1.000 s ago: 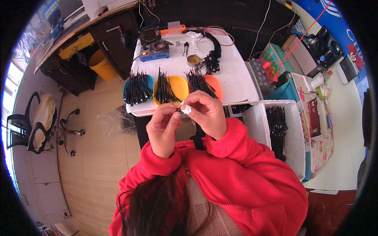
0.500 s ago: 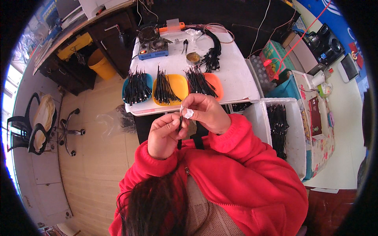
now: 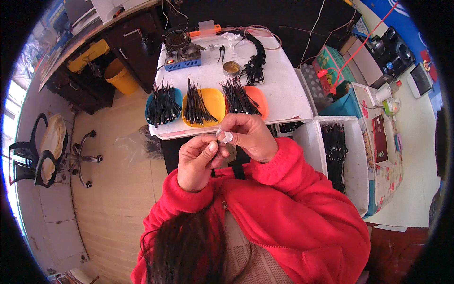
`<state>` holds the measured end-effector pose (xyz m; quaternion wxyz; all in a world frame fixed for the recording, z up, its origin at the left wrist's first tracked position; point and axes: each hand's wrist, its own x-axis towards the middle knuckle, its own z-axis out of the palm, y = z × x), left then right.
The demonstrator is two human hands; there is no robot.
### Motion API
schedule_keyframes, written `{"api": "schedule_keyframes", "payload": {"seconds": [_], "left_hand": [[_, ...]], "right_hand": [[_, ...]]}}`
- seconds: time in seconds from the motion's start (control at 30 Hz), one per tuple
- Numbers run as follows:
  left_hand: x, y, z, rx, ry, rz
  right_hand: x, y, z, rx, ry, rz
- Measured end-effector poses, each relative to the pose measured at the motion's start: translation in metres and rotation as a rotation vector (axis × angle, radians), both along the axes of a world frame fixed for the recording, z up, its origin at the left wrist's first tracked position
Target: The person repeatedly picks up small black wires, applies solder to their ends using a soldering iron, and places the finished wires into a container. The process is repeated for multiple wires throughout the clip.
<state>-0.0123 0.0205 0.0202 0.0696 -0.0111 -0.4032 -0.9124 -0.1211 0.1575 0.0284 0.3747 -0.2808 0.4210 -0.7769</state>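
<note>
Black-framed and far to the left of the left hand [image 3: 196, 161], saw a chair [image 3: 46, 154]. Nearer that hand, found a broad stretch of beige floor [image 3: 113, 189] running to a white-covered table [image 3: 283, 97], with crumpled transparent plastic [image 3: 132, 147] lying near the table's left side. Ahead of that hand and well to its left, noted a yellow bin [image 3: 118, 75]; closer in, on the table, a blue stove-like unit [image 3: 183, 59]. Just ahead, saw black cables [image 3: 161, 106] fanned over a blue dish [image 3: 178, 95] and more over a yellow dish [image 3: 215, 102], both close to the near edge. On the body side of that edge, pinched a thin dark piece [image 3: 218, 140] between left thumb and fingers; with the right hand [image 3: 255, 139], gripped a small white scrap [image 3: 227, 137] by the fingertips, just beside the piece. Could not tell contact between the two. Ahead of the right hand, noted an orange dish [image 3: 260, 99], then a round tin [image 3: 231, 68] and a larger cable bundle [image 3: 255, 66]. Right of both hands, past the table's side edge, saw a white foam box [image 3: 357, 161] near the right sleeve; found less room there than leftward.
</note>
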Motion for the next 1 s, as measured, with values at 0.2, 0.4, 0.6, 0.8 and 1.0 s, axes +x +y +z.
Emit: {"api": "schedule_keyframes", "payload": {"seconds": [0.2,0.4,0.6,0.8,1.0], "left_hand": [[0.0,0.0,-0.005,-0.068,0.008,0.083],[-0.003,-0.005,-0.009,-0.481,-0.029,0.19],[-0.021,-0.012,-0.026,-0.521,-0.065,0.171],[-0.044,-0.019,-0.039,-0.264,-0.154,0.176],[-0.05,-0.014,-0.046,-0.198,-0.194,0.203]], "right_hand": [[0.005,-0.006,-0.004,-0.101,-0.075,0.009],[0.003,-0.013,-0.019,-0.142,-0.453,0.149],[-0.017,-0.019,-0.051,-0.166,-0.533,0.37],[-0.127,0.009,-0.089,0.945,0.985,-0.939],[-0.132,0.015,-0.091,1.056,0.996,-0.716]]}}
